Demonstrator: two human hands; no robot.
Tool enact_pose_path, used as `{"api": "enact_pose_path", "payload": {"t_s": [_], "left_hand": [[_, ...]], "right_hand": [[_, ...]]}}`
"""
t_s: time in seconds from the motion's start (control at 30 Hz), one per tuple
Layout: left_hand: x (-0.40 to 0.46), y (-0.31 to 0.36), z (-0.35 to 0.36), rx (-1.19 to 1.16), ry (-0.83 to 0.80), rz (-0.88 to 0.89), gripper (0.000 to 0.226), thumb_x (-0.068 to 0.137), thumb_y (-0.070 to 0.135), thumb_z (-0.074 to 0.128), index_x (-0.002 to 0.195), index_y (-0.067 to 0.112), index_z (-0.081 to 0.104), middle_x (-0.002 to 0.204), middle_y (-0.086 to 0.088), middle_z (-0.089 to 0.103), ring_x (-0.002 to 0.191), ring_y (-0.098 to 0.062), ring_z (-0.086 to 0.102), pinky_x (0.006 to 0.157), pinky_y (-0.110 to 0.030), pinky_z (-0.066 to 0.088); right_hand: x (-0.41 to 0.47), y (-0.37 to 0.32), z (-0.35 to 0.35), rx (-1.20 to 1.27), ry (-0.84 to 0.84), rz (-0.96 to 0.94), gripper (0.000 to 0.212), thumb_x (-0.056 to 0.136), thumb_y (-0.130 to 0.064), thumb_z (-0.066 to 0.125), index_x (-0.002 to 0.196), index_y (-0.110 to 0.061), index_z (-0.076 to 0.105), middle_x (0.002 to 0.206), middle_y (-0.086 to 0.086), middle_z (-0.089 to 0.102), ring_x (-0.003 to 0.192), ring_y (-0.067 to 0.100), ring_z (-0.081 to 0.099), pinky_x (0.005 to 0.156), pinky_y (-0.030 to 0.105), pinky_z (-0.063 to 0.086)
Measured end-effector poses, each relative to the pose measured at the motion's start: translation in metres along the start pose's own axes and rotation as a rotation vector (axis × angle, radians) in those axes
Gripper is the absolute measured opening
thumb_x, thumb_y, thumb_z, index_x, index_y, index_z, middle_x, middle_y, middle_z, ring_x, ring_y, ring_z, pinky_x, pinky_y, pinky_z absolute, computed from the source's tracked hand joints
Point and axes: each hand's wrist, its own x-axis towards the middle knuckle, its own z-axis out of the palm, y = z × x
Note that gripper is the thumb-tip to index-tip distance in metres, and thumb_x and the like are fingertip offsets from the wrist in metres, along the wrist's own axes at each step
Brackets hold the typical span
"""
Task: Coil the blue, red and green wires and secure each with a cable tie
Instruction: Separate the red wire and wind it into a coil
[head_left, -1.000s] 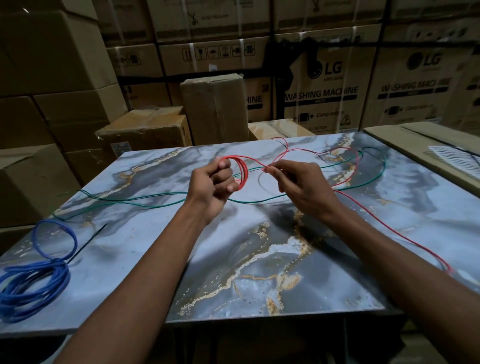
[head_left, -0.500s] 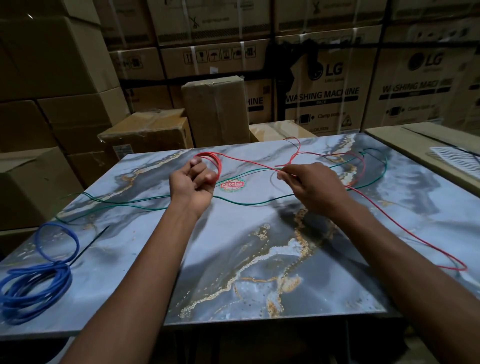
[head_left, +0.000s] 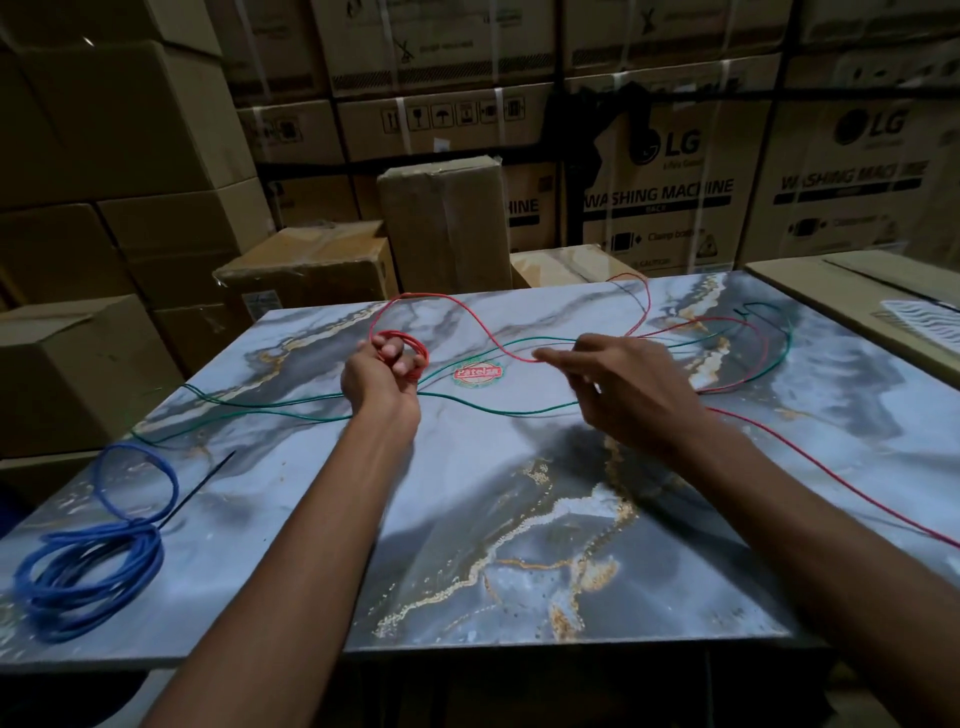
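Observation:
My left hand (head_left: 382, 376) is closed around a small coil of the red wire (head_left: 413, 345), held just above the marble-patterned table (head_left: 467, 545). A loose red loop arches behind that hand and runs to my right hand (head_left: 623, 387), whose fingertips pinch it. The remaining red wire trails off to the right table edge. The green wire (head_left: 291, 402) lies uncoiled in long strands across the table's middle. At the front left lies the blue wire (head_left: 88, 566), coiled, with a black cable tie (head_left: 200, 480) sticking out of it.
A round red and green sticker (head_left: 478, 373) sits on the table between my hands. Stacked cardboard boxes (head_left: 441, 223) stand close behind and to the left. A flat carton (head_left: 852, 291) lies at the right edge.
My left hand has carried the red coil away from me and to the left. My right hand has drawn apart to the right, and a fresh red loop now arches behind the left hand.

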Motion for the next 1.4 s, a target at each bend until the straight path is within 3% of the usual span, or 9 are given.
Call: {"api": "enact_pose_path", "payload": {"t_s": [0.17,0.37,0.67,0.83,0.93,1.03,1.13,1.23,1.4], "left_hand": [[-0.001,0.001,0.001,0.096,-0.075,-0.028,0.037,0.108,0.019,0.031,0.074,0.017,0.045,0.044,0.008,0.035,0.035,-0.007,0.024,0.044,-0.020,0.035],[-0.014,-0.013,0.007,0.658,-0.299,0.176,0.038,0.109,0.028,0.034,0.077,0.014,0.049,0.045,0.012,0.034,0.041,-0.005,0.029,0.044,-0.021,0.033],[-0.020,-0.025,0.003,0.971,-0.507,0.178,0.039,0.108,0.027,0.035,0.076,0.013,0.051,0.048,0.010,0.036,0.045,-0.008,0.033,0.046,-0.025,0.034],[-0.023,-0.027,0.000,1.079,-0.586,0.152,0.040,0.108,0.027,0.035,0.075,0.012,0.052,0.049,0.010,0.039,0.047,-0.008,0.034,0.049,-0.028,0.035],[-0.024,-0.025,0.000,1.040,-0.618,0.116,0.039,0.109,0.024,0.034,0.076,0.011,0.050,0.048,0.009,0.036,0.044,-0.007,0.031,0.046,-0.026,0.033],[-0.027,-0.023,0.001,1.021,-0.652,0.079,0.039,0.109,0.022,0.033,0.074,0.010,0.047,0.047,0.008,0.033,0.043,-0.008,0.027,0.046,-0.026,0.031],[-0.031,-0.024,0.002,1.000,-0.700,0.018,0.040,0.108,0.020,0.032,0.071,0.011,0.045,0.046,0.007,0.030,0.042,-0.009,0.024,0.047,-0.026,0.030],[-0.033,-0.024,0.001,0.970,-0.720,-0.022,0.040,0.107,0.022,0.034,0.069,0.011,0.044,0.046,0.006,0.028,0.040,-0.009,0.024,0.046,-0.025,0.029],[-0.036,-0.023,0.003,0.906,-0.750,-0.097,0.041,0.106,0.022,0.033,0.068,0.013,0.041,0.048,0.007,0.025,0.042,-0.010,0.021,0.046,-0.025,0.028]], "right_hand": [[-0.001,-0.010,0.014,-0.239,-0.416,0.205,0.039,0.097,-0.022,0.051,0.133,-0.030,0.064,0.115,0.004,0.068,0.102,0.031,0.066,0.077,0.039,0.049],[-0.002,-0.016,0.017,0.568,-0.095,0.449,0.056,0.092,-0.036,0.040,0.148,-0.029,0.046,0.096,0.002,0.073,0.086,0.021,0.064,0.083,0.041,0.051],[0.007,-0.027,-0.008,0.947,0.231,0.483,0.030,0.093,-0.035,0.071,0.116,-0.015,0.072,0.079,0.005,0.073,0.055,0.018,0.064,0.050,0.027,0.052],[0.004,-0.007,0.006,0.335,0.263,0.536,0.055,0.101,-0.061,0.042,0.141,-0.027,0.056,0.077,-0.002,0.073,0.065,0.020,0.069,0.059,0.040,0.055],[0.000,0.010,0.015,-0.133,0.157,0.580,0.062,0.102,-0.058,0.037,0.158,-0.031,0.029,0.107,0.014,0.065,0.096,0.035,0.058,0.077,0.044,0.048],[-0.001,0.013,0.006,-0.433,0.144,0.439,0.061,0.093,-0.034,0.061,0.151,-0.035,0.042,0.143,0.019,0.045,0.129,0.036,0.032,0.102,0.051,0.029],[0.002,-0.008,0.006,-0.469,0.077,0.306,0.057,0.092,-0.047,0.057,0.145,-0.027,0.051,0.145,0.017,0.047,0.138,0.036,0.033,0.111,0.052,0.017],[0.006,-0.031,0.014,-0.274,0.044,0.180,0.041,0.099,-0.040,0.043,0.125,-0.016,0.064,0.102,0.012,0.067,0.100,0.033,0.059,0.078,0.042,0.042],[0.007,-0.020,0.013,-0.059,0.176,0.115,0.013,0.099,-0.019,0.057,0.101,-0.012,0.067,0.082,0.007,0.063,0.067,0.025,0.056,0.046,0.032,0.036]]}}
